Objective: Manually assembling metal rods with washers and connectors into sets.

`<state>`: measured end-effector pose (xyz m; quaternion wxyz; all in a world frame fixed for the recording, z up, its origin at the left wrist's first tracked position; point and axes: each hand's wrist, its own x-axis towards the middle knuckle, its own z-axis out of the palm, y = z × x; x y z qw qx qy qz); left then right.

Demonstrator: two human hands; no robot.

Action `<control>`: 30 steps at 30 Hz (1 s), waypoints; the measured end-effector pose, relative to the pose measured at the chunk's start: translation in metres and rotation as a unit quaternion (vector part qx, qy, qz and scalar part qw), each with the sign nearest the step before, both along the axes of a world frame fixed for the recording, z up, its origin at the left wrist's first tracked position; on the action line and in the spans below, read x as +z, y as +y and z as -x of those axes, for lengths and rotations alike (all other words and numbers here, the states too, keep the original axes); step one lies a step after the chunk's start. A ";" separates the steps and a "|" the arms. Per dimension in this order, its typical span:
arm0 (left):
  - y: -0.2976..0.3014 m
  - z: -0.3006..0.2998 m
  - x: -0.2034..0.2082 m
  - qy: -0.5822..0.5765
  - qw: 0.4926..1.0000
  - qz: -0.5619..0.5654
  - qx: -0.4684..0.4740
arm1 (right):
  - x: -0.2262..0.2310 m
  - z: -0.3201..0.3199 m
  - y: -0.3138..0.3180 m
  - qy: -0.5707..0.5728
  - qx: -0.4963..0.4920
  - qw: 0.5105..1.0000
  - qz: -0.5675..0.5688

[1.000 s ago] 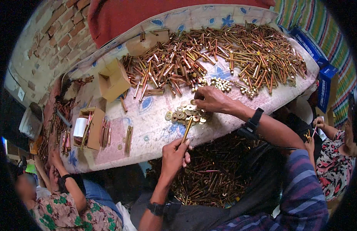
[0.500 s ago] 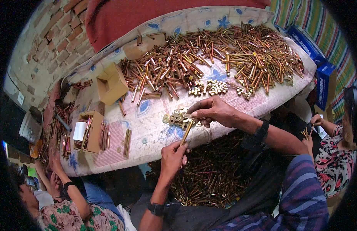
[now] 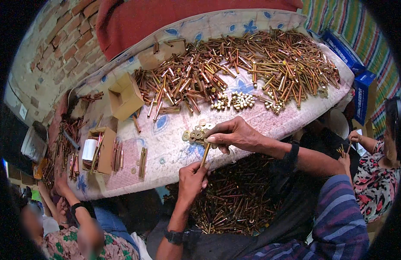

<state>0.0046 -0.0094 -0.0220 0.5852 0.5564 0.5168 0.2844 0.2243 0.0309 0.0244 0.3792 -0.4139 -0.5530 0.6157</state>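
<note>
My left hand [image 3: 192, 181] grips the lower end of a long brass-coloured bolt [image 3: 205, 156], tilted with its top toward the table. At the bolt's upper end, the thumb and fingers of my right hand [image 3: 238, 136] are pinched together; whatever is between them is too small to make out. Just behind these fingers lies a small heap of flat round washers [image 3: 194, 134], partly covered by my right hand. Farther back sits a cluster of short brass nuts [image 3: 233, 100].
A large pile of metal rods and tubes [image 3: 291, 65] covers the table's far side. An open cardboard box [image 3: 124, 96] and another box [image 3: 106, 151] holding rods stand left. More rods lie below the table edge [image 3: 239, 195]. Co-workers sit at both sides.
My right hand has moved slightly left and down from over the washers to the bolt's top end. My left hand and the bolt have shifted a little left.
</note>
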 end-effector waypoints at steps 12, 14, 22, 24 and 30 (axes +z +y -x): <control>-0.002 -0.003 0.009 -0.034 0.997 0.073 -0.017 | 0.013 0.002 -0.006 0.000 0.002 0.999 -0.053; -0.002 -0.003 0.008 -0.042 0.996 0.082 -0.018 | 0.010 0.000 -0.003 0.008 0.004 0.999 -0.046; -0.001 -0.002 -0.002 -0.037 0.999 0.022 -0.013 | 0.011 -0.004 -0.002 -0.032 0.002 0.999 -0.026; -0.002 -0.002 -0.004 -0.054 0.998 0.035 -0.013 | 0.006 -0.003 0.001 -0.001 -0.005 1.000 -0.001; -0.001 -0.002 -0.001 -0.083 0.996 0.039 -0.011 | 0.003 0.002 -0.009 -0.134 0.085 0.980 -0.119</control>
